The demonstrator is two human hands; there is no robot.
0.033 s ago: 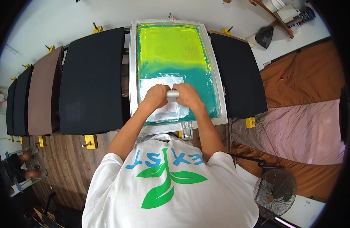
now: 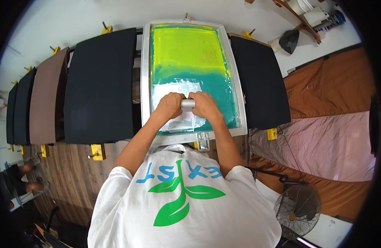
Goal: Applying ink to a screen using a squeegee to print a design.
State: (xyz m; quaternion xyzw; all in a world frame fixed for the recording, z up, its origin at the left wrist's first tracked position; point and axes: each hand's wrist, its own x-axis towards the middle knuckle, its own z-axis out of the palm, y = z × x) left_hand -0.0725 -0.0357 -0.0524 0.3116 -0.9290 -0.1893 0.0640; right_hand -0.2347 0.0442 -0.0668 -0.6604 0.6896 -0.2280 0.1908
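Note:
Both my hands grip the silver bar handle of a squeegee point(image 2: 187, 103), my left hand point(image 2: 170, 105) at one end and my right hand point(image 2: 204, 106) at the other, thumbs toward the middle. The squeegee is over the near half of a printing screen with a metal frame point(image 2: 146, 82). White ink point(image 2: 165, 89) is smeared on the mesh around and under my hands, mostly to the left. The mesh is teal point(image 2: 219, 93) near me and yellow-green point(image 2: 178, 43) at the far end. My hands and the handle hide the squeegee's blade.
Black fabric-covered boards point(image 2: 100, 87) point(image 2: 258, 82) flank the screen, with a brown board point(image 2: 46, 95) farther left. Yellow brackets point(image 2: 97, 152) hold them. A metal clamp point(image 2: 203, 141) grips the frame's near edge. A fan point(image 2: 297, 211) stands at lower right; a person's legs point(image 2: 27, 177) show at far left.

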